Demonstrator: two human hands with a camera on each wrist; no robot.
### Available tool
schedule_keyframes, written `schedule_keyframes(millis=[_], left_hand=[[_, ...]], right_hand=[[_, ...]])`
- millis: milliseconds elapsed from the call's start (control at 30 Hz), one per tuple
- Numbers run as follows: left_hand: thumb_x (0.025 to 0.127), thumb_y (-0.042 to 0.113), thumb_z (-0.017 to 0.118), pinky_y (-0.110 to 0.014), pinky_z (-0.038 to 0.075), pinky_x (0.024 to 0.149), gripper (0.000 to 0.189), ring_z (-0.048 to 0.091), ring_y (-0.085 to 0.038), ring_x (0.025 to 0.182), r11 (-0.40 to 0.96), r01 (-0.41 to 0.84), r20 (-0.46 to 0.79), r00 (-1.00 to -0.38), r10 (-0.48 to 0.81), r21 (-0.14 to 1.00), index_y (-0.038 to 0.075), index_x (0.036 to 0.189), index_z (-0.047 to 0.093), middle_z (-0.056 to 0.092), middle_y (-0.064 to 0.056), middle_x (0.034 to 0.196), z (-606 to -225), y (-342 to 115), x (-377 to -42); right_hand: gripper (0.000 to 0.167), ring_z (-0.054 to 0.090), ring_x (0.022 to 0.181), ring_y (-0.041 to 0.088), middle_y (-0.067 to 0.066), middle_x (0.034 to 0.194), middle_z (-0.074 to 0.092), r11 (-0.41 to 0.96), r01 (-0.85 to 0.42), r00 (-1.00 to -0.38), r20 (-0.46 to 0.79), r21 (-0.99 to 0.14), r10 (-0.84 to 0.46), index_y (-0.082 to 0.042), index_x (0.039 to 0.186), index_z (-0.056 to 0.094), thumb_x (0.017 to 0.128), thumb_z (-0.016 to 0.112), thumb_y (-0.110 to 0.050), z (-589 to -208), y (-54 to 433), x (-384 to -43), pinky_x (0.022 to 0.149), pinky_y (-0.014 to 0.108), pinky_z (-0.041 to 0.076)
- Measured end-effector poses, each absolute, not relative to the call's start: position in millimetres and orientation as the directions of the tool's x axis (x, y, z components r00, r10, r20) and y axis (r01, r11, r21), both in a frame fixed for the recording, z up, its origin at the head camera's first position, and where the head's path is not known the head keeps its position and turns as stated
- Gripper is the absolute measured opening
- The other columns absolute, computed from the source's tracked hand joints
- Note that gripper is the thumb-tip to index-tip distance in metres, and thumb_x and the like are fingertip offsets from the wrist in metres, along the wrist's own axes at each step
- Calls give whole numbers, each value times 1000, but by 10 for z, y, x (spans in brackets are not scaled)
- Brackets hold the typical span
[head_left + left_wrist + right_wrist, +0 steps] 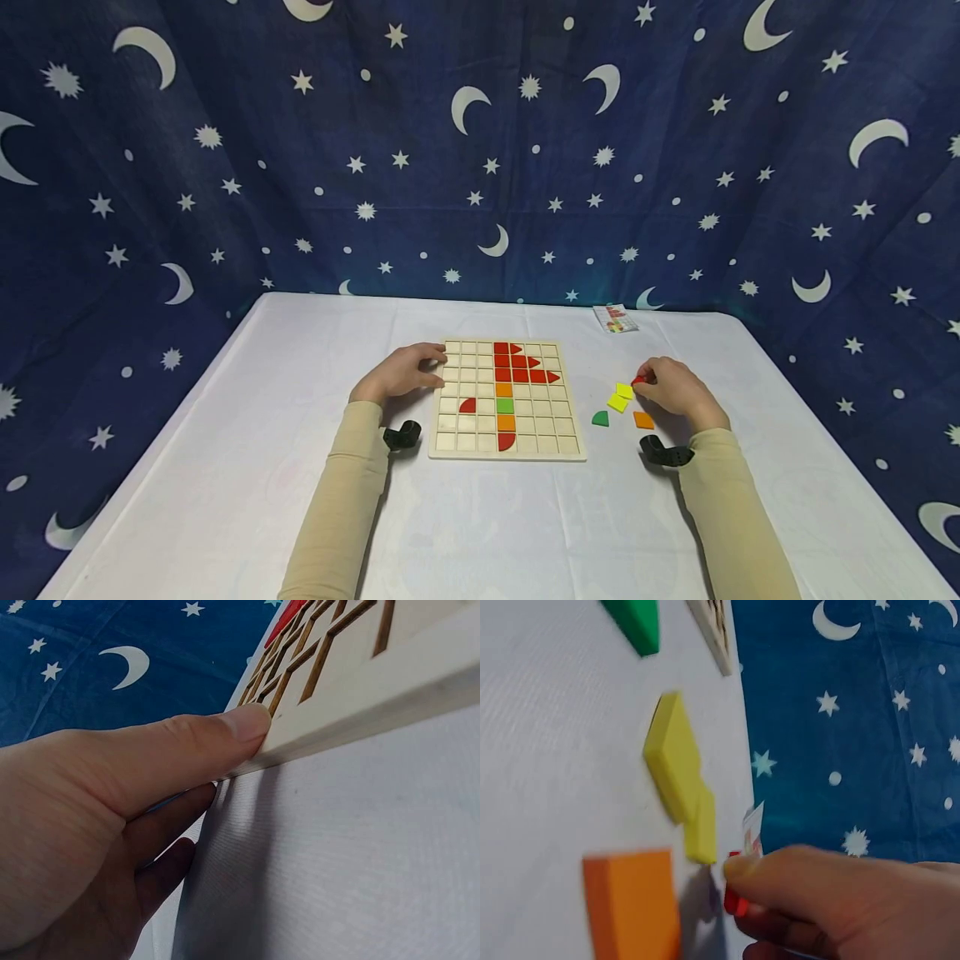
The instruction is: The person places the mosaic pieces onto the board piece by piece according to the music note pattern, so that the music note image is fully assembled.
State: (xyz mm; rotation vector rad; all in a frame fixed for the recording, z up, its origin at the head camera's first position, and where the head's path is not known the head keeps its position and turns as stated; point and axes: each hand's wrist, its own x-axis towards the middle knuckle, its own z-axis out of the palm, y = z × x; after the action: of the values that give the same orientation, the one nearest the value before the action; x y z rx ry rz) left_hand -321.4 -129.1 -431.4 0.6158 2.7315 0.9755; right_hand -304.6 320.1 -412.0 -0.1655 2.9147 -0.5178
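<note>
My right hand (678, 390) pinches a small red piece (736, 889) between thumb and fingers, just above the cloth; the fingers hide much of its shape. Beside it lie two yellow tiles (618, 403), one partly overlapping the other in the right wrist view, and an orange tile (643, 420). A green quarter-round piece (600, 418) lies nearer the board. My left hand (401, 371) rests at the left edge of the wooden grid board (457, 442), its thumb touching the rim. On the board sit red, orange and green pieces, including a lone red quarter-round (468, 406).
A small printed card (616, 318) showing a coloured picture lies near the back edge of the white-covered table (300, 333). Behind and at both sides hangs a dark blue curtain (420, 125) with moons and stars. Each wrist carries a black camera mount (666, 452).
</note>
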Motion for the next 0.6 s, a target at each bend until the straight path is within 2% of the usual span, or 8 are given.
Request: schedule_keyframes(millis=[133, 367, 600], left_hand=[[86, 17, 76, -45, 28, 117, 47, 33, -33, 142, 699, 321, -27, -899, 438, 639, 2, 128, 62, 44, -14, 149, -4315, -1290, -3218], [86, 17, 76, -45, 27, 117, 47, 34, -33, 141, 698, 335, -19, -895, 446, 632, 2, 128, 62, 45, -14, 149, -4315, -1300, -3214], [86, 17, 76, -46, 28, 117, 47, 34, -33, 141, 698, 338, -17, -894, 448, 631, 2, 129, 62, 45, -14, 149, -4300, -1291, -3208]], right_hand=[[31, 55, 82, 25, 16, 99, 64, 918, -115, -980, -108, -380, -167, 5, 111, 62, 92, 65, -18, -4022, 3030, -3021, 77, 41, 55], [25, 55, 76, 18, 7, 94, 64, 860, -324, -931, -31, -395, -365, -1, 108, 65, 90, 68, -18, -3924, 2434, -2955, 66, 32, 51], [22, 54, 83, 16, 0, 94, 64, 764, -561, -801, -23, -320, -598, -7, 108, 69, 90, 71, -18, -3963, 1826, -2898, 79, 34, 52]])
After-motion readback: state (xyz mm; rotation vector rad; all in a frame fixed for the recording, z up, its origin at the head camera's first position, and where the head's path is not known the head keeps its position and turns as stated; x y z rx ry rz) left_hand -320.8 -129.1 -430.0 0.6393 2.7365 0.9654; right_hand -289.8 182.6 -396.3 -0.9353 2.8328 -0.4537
